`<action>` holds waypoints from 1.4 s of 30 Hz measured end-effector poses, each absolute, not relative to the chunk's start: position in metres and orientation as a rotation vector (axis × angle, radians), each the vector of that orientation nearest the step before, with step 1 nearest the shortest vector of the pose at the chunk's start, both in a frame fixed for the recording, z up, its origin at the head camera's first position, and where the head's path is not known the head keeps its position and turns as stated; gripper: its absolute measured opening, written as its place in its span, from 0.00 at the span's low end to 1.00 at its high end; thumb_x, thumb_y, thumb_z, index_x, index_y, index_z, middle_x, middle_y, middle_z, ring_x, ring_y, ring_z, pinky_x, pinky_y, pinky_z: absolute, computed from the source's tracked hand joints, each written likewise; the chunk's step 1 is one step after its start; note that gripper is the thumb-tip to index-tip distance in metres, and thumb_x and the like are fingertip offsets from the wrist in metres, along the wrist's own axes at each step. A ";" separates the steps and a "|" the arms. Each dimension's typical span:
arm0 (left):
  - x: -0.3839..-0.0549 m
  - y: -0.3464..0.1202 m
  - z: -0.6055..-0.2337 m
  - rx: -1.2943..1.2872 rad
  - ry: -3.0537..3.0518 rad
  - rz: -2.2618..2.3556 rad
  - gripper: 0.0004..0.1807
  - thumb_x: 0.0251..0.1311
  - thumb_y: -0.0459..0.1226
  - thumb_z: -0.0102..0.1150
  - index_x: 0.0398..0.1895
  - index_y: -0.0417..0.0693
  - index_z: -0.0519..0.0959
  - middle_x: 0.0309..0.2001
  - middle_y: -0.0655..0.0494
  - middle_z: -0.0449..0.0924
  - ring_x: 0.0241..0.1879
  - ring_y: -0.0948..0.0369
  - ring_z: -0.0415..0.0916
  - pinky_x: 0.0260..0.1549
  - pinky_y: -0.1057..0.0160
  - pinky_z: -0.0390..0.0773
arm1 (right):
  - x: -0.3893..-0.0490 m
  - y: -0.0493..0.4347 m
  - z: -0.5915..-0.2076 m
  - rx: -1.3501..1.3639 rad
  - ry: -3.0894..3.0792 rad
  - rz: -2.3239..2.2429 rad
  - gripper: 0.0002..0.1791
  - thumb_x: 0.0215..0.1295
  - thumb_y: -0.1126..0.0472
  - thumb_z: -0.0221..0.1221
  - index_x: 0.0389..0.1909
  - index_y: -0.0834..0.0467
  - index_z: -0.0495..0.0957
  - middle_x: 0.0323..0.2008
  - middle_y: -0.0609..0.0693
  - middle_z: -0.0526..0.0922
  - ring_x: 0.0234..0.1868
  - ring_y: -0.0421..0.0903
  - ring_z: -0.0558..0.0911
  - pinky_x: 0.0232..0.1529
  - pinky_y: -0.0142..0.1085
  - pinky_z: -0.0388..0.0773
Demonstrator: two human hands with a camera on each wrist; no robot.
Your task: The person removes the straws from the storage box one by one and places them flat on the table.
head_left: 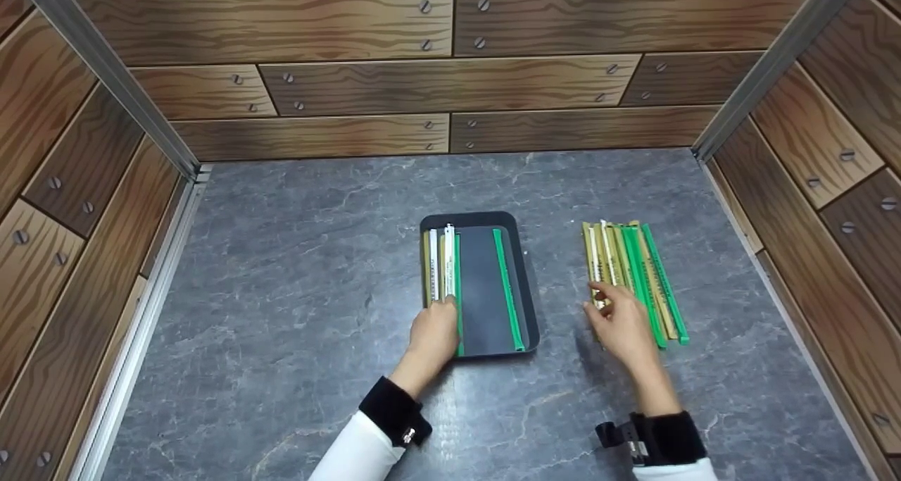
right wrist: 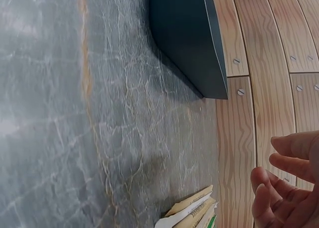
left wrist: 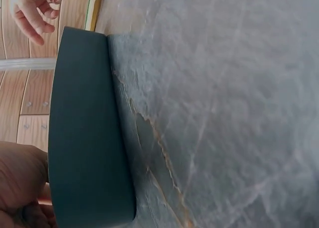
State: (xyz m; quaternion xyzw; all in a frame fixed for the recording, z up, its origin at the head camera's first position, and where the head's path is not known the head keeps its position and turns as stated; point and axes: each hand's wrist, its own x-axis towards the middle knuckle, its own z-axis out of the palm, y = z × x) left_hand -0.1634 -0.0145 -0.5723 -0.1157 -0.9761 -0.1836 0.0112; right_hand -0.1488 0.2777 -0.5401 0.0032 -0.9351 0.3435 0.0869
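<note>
Both of your hands work over long, thin packets, some inside the tray point(head_left: 482, 291) and the rest to its right. Your left hand point(head_left: 434, 332) bends over the near end of the tray row point(head_left: 449, 263); whether it pinches a packet or merely presses there, you cannot tell, since the tray's outer wall point(left wrist: 89, 128) hides the fingertips in the left wrist view. The row lies lengthwise against the left side, presumably because the tray's long axis suits such narrow shapes; a lone green packet point(head_left: 508, 287) slants near the right side, bare floor between. Your right hand point(head_left: 623, 320) holds nothing, its thumb and fingers parted and loosely bent above the loose packets point(head_left: 639, 277), a spread that would suit taking one thin piece. These fan side by side on the table point(head_left: 281, 291); the tray's raised rim stands between them and the row. Wood-patterned panels point(head_left: 352, 23) enclose the far side and both flanks.
</note>
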 end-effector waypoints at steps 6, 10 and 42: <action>-0.165 -0.020 -0.572 -0.403 -2.967 -0.726 0.16 0.52 0.24 0.61 0.46 0.34 0.75 0.30 0.38 0.79 0.26 0.45 0.80 0.19 0.54 0.82 | -0.149 0.277 -0.541 0.023 -2.780 1.035 0.19 0.62 0.69 0.63 0.55 0.68 0.78 0.40 0.62 0.79 0.32 0.54 0.82 0.24 0.39 0.81; -0.166 -0.024 -0.573 -0.407 -2.901 -0.884 0.22 0.53 0.23 0.56 0.55 0.30 0.73 0.33 0.35 0.80 0.26 0.46 0.80 0.18 0.55 0.81 | -0.150 0.275 -0.543 0.046 -2.769 1.045 0.18 0.62 0.70 0.63 0.53 0.68 0.79 0.38 0.61 0.80 0.32 0.53 0.82 0.25 0.40 0.81; -0.170 -0.004 -0.538 -0.442 -2.461 -2.267 0.21 0.62 0.25 0.60 0.59 0.32 0.75 0.34 0.47 0.81 0.27 0.41 0.81 0.29 0.41 0.84 | -0.181 0.164 -0.524 0.005 -2.540 1.936 0.17 0.64 0.70 0.62 0.52 0.71 0.77 0.31 0.55 0.85 0.24 0.56 0.79 0.16 0.28 0.72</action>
